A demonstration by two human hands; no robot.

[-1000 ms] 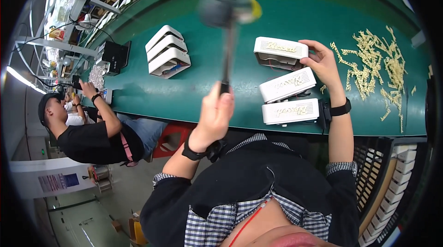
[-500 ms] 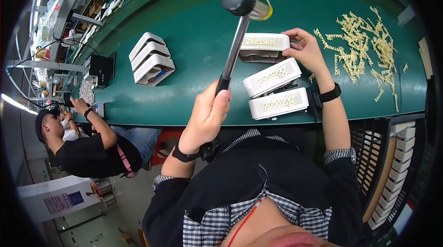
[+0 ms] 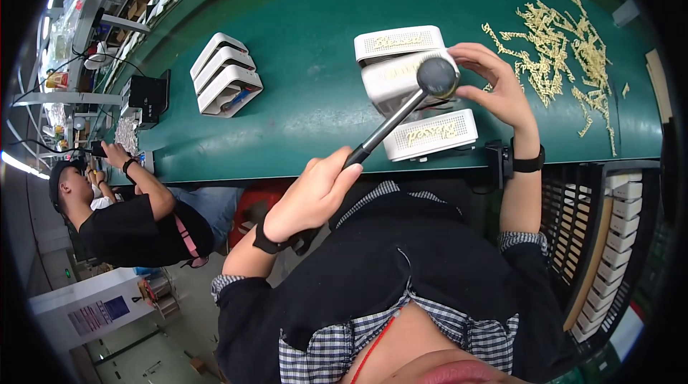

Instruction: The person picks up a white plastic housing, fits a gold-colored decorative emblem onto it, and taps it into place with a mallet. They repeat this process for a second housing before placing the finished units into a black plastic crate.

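My left hand (image 3: 309, 194) grips the handle of a mallet (image 3: 390, 123) with a dark round head. The head is over the right part of the middle white plastic housing (image 3: 390, 77), hiding some of its pale lettering. At that housing's right end, my right hand (image 3: 502, 86) has its thumb and fingers curved around either side; the exact contact is partly hidden by the mallet. A second white housing (image 3: 365, 45) with cream script lettering sits just behind. The third white housing (image 3: 393, 147), nearest the table's front edge, has similar lettering on its perforated face.
A pile of cream lettering pieces (image 3: 548, 54) lies at right on the green table (image 3: 301, 18). Several white housings (image 3: 223, 72) stand together at left. A black crate (image 3: 566, 240) holding white parts is at lower right. Another person (image 3: 129, 219) works at far left.
The mallet has swung down from upright onto the middle housing. My right hand has moved from the far housing to the middle one, which now sits nearer the far one.
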